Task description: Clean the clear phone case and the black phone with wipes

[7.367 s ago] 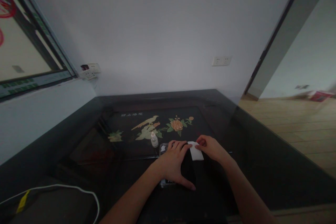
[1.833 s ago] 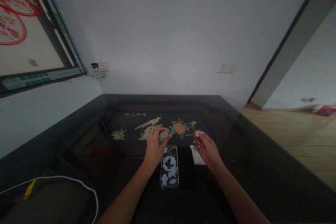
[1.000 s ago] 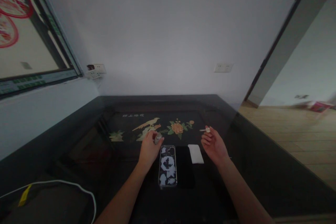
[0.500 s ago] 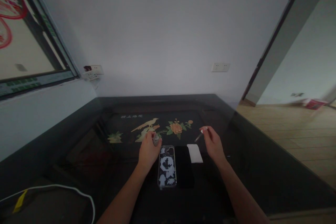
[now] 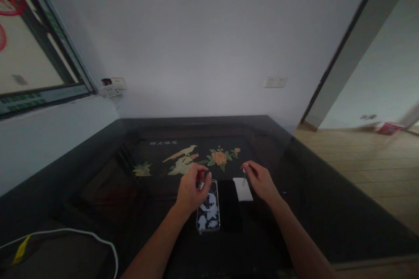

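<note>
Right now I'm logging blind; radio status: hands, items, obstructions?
Right hand: fingers pinching white-topped dropper, tip by white rectangular pad, contact unclear. Left hand: curled, grasp unclear. Clear white-patterned phone case: upper part hidden by left hand.

Dim, flat, greyish exposure; main light source can't be told. Wall (image 5: 196,52) behind the table (image 5: 327,209) is pale, darkening toward its top. Floor (image 5: 353,157) right of the table reads brighter. Table itself near black, faint glossy reflections on its left part; black slab (image 5: 231,207) on it almost merges in. Wide-lens stretch skews the window (image 5: 22,52) left of the table; red box (image 5: 389,128) beyond its right side looks smeared. Thin item (image 5: 244,171) in the right hand (image 5: 261,182) over the table too soft to make out.
</note>
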Demonstrator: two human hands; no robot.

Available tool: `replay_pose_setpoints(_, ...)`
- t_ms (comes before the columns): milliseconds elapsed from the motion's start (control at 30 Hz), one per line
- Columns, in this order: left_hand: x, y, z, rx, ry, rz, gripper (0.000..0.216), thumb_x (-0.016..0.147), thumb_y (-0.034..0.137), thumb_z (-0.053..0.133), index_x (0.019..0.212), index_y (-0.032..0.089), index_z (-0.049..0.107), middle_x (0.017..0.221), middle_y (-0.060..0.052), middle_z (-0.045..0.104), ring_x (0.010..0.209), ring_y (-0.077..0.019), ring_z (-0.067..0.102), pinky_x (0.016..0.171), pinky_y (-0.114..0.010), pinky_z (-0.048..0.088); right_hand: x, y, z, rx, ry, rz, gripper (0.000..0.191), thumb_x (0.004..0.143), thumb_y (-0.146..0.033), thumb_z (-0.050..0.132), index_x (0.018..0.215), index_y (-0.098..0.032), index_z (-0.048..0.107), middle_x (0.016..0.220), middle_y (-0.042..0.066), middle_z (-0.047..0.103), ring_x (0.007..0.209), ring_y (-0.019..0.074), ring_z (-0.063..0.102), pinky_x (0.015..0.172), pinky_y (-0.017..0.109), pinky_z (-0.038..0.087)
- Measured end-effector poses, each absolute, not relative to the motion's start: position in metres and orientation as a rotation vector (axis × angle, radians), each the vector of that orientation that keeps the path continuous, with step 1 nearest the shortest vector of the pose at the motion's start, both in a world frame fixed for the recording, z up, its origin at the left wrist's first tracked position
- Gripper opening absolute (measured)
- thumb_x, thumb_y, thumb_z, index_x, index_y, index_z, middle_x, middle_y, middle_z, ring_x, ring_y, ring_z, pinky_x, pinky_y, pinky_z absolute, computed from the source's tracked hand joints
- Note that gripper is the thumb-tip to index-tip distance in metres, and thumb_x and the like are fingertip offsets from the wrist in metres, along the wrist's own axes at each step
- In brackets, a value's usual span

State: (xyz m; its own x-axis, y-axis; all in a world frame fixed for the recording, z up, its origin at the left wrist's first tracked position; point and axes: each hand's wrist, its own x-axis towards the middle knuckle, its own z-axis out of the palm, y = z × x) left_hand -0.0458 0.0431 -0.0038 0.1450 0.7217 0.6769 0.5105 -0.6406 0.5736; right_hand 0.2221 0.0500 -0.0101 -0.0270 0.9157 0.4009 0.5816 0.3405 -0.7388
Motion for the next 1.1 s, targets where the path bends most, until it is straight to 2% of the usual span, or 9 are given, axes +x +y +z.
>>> replay_pose_setpoints(200,-0.043,0.04,-0.004,2.189,1.262,1.413,0.007,0.094,0.028,0.057,0.095,0.021,0.057,0.066,0.005,0.051,0.057,-0.012,0.052,0.058,-0.025,0.042,0.223,0.051,-0.012,-1.339,-1.761,0.469,0.034,0.102,-0.043,0.045,0.088,-0.022,0.067,0.085,0.004,0.07,0.08,0.021,0.064,0.073,0.03,0.045)
replay_pose_setpoints(367,-0.051,0.049,-0.003,2.002,1.511,1.535,0.01,0.096,0.033,0.054,0.097,0.023,0.055,0.07,0.003,0.053,0.06,-0.0144,0.054,0.062,-0.027,0.045,0.223,0.051,-0.014,-1.429,-1.687,0.475,0.037,0.1,-0.05,0.047,0.089,-0.022,0.068,0.074,0.002,0.067,0.065,0.0196,0.059,0.06,0.029,0.041)
replay_pose_setpoints(467,-0.058,0.057,-0.004,1.984,1.813,1.581,0.019,0.093,0.035,0.058,0.106,0.022,0.053,0.089,-0.004,0.06,0.082,-0.0225,0.061,0.076,-0.036,0.051,0.224,0.053,-0.015,-1.431,-1.571,0.465,0.04,0.098,-0.055,0.049,0.093,-0.021,0.07,0.082,0.005,0.071,0.074,0.0226,0.063,0.064,0.031,0.045)
replay_pose_setpoints(533,-0.062,0.063,-0.006,2.053,1.966,1.563,0.032,0.088,0.038,0.064,0.112,0.021,0.052,0.104,-0.01,0.06,0.099,-0.03,0.06,0.089,-0.045,0.05,0.226,0.055,-0.016,-1.41,-1.481,0.46,0.042,0.097,-0.057,0.049,0.094,-0.021,0.07,0.088,0.008,0.073,0.081,0.025,0.065,0.069,0.033,0.048)
replay_pose_setpoints(600,-0.066,0.067,-0.01,2.112,2.061,1.471,0.042,0.083,0.04,0.069,0.114,0.019,0.051,0.11,-0.013,0.058,0.106,-0.034,0.057,0.095,-0.049,0.047,0.227,0.057,-0.017,-1.392,-1.404,0.459,0.044,0.096,-0.06,0.05,0.094,-0.02,0.07,0.086,0.009,0.073,0.082,0.0255,0.065,0.07,0.033,0.049)
replay_pose_setpoints(767,-0.068,0.071,-0.025,2.123,2.166,1.099,0.054,0.075,0.048,0.073,0.113,0.016,0.052,0.108,-0.015,0.059,0.105,-0.0359,0.059,0.092,-0.047,0.048,0.227,0.06,-0.021,-1.33,-1.224,0.626,0.046,0.092,-0.065,0.056,0.097,-0.021,0.068,0.065,-0.001,0.058,0.056,0.0169,0.053,0.05,0.027,0.041)
replay_pose_setpoints(867,-0.069,0.072,-0.034,2.123,2.126,0.929,0.045,0.079,0.049,0.071,0.107,0.018,0.055,0.105,-0.014,0.062,0.103,-0.0345,0.061,0.089,-0.044,0.048,0.225,0.06,-0.021,-1.272,-1.17,0.712,0.045,0.089,-0.065,0.06,0.098,-0.021,0.067,0.063,-0.003,0.053,0.052,0.0138,0.049,0.046,0.024,0.037)
replay_pose_setpoints(1000,-0.071,0.073,-0.039,2.165,2.067,0.79,0.023,0.088,0.04,0.063,0.097,0.021,0.057,0.099,-0.013,0.066,0.099,-0.0318,0.064,0.083,-0.04,0.049,0.218,0.057,-0.019,-1.235,-1.15,0.797,0.045,0.089,-0.065,0.061,0.1,-0.021,0.066,0.065,-0.003,0.053,0.051,0.0125,0.049,0.042,0.022,0.036)
replay_pose_setpoints(1100,-0.071,0.074,-0.039,2.138,2.058,0.781,0.016,0.09,0.034,0.062,0.095,0.021,0.053,0.089,-0.01,0.067,0.092,-0.0299,0.067,0.077,-0.037,0.05,0.213,0.057,-0.019,-1.188,-1.135,0.865,0.045,0.088,-0.065,0.063,0.099,-0.021,0.066,0.067,-0.003,0.054,0.051,0.0125,0.05,0.041,0.022,0.037)
